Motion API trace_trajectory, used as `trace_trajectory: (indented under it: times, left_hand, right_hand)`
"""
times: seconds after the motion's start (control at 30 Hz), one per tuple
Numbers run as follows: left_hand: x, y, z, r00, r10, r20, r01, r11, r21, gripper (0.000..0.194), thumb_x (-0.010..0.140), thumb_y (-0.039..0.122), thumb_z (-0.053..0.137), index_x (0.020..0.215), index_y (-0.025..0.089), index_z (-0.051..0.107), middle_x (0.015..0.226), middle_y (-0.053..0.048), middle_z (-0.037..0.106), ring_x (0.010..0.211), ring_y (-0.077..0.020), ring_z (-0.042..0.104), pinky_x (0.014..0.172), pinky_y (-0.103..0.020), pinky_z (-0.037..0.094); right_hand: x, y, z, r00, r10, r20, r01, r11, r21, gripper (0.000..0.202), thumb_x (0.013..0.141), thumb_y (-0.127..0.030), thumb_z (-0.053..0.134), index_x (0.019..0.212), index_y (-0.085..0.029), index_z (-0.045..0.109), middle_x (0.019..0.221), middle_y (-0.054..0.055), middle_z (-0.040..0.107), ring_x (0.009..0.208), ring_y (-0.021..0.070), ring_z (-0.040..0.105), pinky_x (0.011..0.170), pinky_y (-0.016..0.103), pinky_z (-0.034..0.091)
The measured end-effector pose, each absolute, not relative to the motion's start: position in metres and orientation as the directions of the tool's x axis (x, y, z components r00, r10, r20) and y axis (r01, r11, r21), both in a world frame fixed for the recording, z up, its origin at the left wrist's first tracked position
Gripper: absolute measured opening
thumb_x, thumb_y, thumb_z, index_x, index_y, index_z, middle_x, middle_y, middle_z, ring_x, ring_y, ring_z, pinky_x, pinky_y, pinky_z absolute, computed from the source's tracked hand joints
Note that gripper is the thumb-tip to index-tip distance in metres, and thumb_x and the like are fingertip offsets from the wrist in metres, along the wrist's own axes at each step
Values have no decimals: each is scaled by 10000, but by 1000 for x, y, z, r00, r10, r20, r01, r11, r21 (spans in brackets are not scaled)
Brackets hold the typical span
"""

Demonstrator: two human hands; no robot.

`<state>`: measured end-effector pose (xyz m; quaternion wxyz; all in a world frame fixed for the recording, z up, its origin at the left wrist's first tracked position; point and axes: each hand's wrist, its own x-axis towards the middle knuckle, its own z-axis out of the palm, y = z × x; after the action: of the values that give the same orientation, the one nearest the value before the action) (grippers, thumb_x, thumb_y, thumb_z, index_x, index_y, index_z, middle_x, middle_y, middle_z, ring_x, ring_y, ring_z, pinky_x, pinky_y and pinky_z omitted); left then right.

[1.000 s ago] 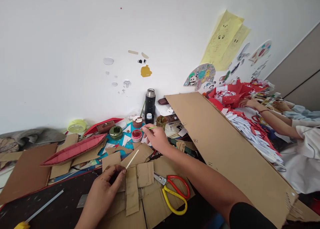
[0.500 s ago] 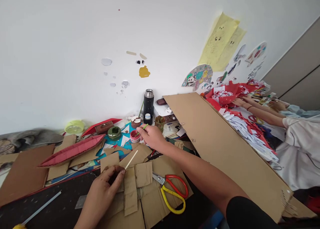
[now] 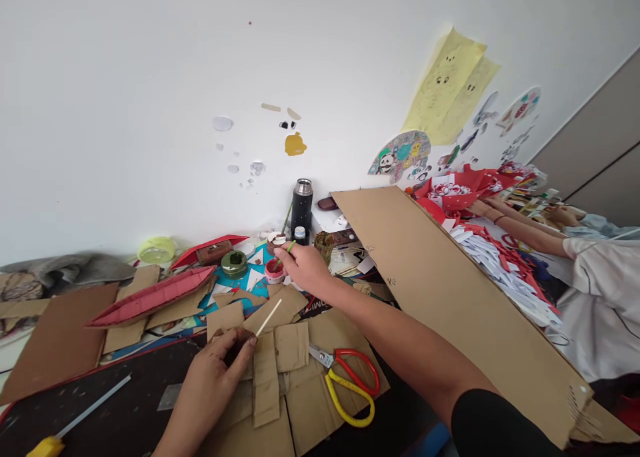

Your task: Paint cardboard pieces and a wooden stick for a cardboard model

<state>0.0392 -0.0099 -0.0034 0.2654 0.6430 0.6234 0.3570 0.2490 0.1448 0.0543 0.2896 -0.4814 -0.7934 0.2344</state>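
Note:
Pinched in my left hand (image 3: 213, 374) is a thin pale stick (image 3: 270, 316), slanting up to the right above cut cardboard pieces (image 3: 292, 347). My right hand (image 3: 309, 269) reaches across and closes around a green-handled paintbrush (image 3: 291, 246). The brush's lower end is at a small pot of red paint (image 3: 275, 278); its bristles are hard to see. A green paint pot (image 3: 234, 264) and a brown paint pot (image 3: 276, 241) stand close by. Scissors (image 3: 324, 357) with one red and one yellow handle lie on the cardboard beneath my right forearm.
A large cardboard panel (image 3: 450, 297) slopes along the right. Behind the pots stands a black flask (image 3: 302, 210) against the wall. A red boat-shaped piece (image 3: 155, 297) lies at left, above a glue gun's stick (image 3: 95, 406). Another person's arms (image 3: 525, 234) work among red and white paper.
The whole view has shifted slightly, so things sit a little farther right. The brush stays at the red pot, and my left hand still holds the stick.

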Motion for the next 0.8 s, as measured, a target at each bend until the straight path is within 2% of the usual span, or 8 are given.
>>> trace_trajectory:
  times: [0.17,0.37,0.53,0.67,0.8]
  left_hand:
    - [39,-10,-4,-50,991,128,611,-71,788,434,900,684,594,757,304,747,764,-27,779,727,-264,736,751,-341,592]
    - [39,-10,0,-64,991,116,585,-57,809,435,898,691,599,781,298,743,752,-15,763,698,-247,705,719,-318,582]
    - [38,-10,2,-100,992,80,540,-13,841,445,860,712,619,776,291,735,735,-8,739,704,-240,686,723,-312,578]
    - [35,-10,5,-158,987,21,479,58,876,491,836,749,636,794,274,753,738,-6,722,674,-224,656,680,-308,555]
    - [34,-11,11,-204,979,-28,385,106,917,547,798,803,697,794,259,746,700,4,672,661,-219,634,657,-309,550]
  right_hand:
    - [250,144,51,-408,886,222,692,458,-558,382,1190,-435,575,974,-194,779,857,67,801,824,228,726,692,292,354]
    - [252,143,48,-373,894,249,635,442,-634,363,1199,-423,553,1052,-202,799,808,35,792,801,212,725,727,279,393]
    - [253,143,43,-384,888,252,634,452,-627,353,1175,-408,599,936,-209,768,766,32,766,785,215,717,705,283,383]
    - [256,143,33,-328,908,261,510,403,-760,374,1159,-435,592,893,-219,742,694,4,726,658,184,689,668,269,427]
    - [262,142,28,-213,941,262,228,309,-923,476,1119,-623,570,940,-217,743,625,-28,663,498,142,615,554,247,457]
